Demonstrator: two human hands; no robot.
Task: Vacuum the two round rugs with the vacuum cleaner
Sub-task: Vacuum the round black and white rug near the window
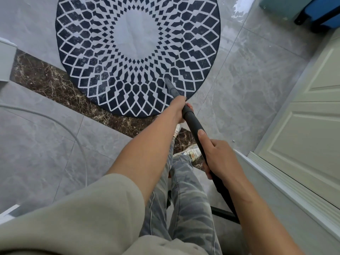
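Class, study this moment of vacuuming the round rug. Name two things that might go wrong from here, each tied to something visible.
The narrow nozzle on the tube sits near the edge of the rug; on glossy tiles it might bunch or slide. The white cable curving across them on the left might trip the person.

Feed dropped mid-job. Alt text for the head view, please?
Both hands grip a dark vacuum wand, left hand ahead of right hand, its grey nozzle pointing down onto the near right part of a round navy-and-white rug. The rug lies on grey tiles, overlapping a brown marble strip; a white door is at right.
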